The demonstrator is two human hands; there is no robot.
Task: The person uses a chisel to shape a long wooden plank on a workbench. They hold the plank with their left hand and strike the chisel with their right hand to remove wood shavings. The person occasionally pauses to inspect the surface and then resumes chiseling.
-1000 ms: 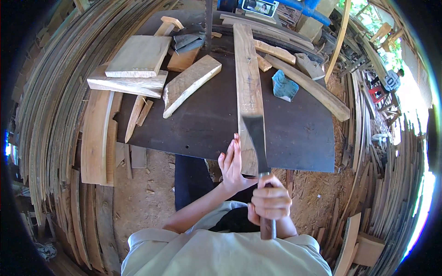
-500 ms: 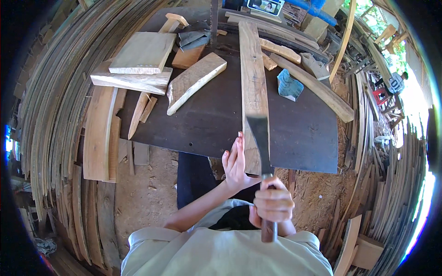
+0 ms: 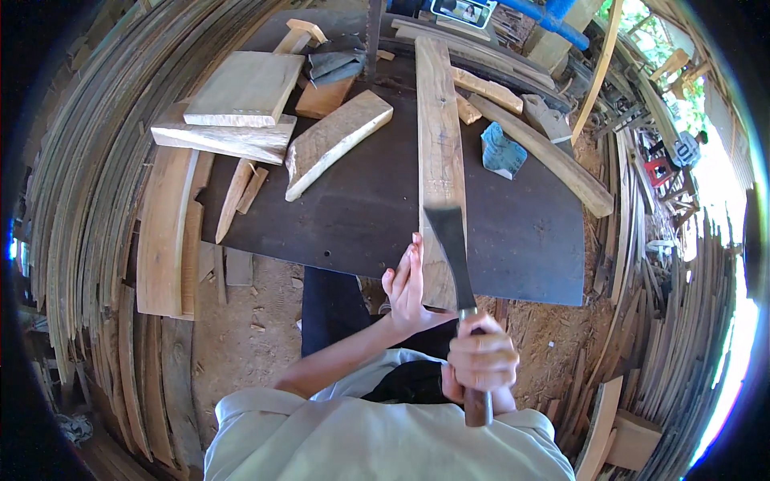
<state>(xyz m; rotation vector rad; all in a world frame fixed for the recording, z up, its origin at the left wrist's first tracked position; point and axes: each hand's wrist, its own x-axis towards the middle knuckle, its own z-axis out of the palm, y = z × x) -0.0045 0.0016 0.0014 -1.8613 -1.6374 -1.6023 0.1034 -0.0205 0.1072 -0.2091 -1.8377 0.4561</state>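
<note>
A long wooden plank (image 3: pixel 439 104) runs away from me over the dark tabletop, its near end close to my body. Against its near left edge rests my left hand (image 3: pixel 407 293), fingers stretched out and pointing away from me. My right hand (image 3: pixel 483 361) is wrapped round the wooden handle of a chopping knife (image 3: pixel 454 248). The knife's dark blade flares to a broad, squared end and points away from me, in front of the plank's near part. Whether the blade touches the wood I cannot tell.
On the dark table (image 3: pixel 353 220) lie a thick angled wood block (image 3: pixel 337 144), stacked boards (image 3: pixel 241 92), a crumpled blue sheet (image 3: pixel 502 151) and a long curved strip (image 3: pixel 553 156). A phone (image 3: pixel 464 11) stands at the back. Timber piles (image 3: pixel 88 184) flank both sides. A person (image 3: pixel 686 148) is far right.
My right hand and the knife have shifted slightly right and toward me. The left hand stays against the plank's edge. The whole view has shifted a little.
</note>
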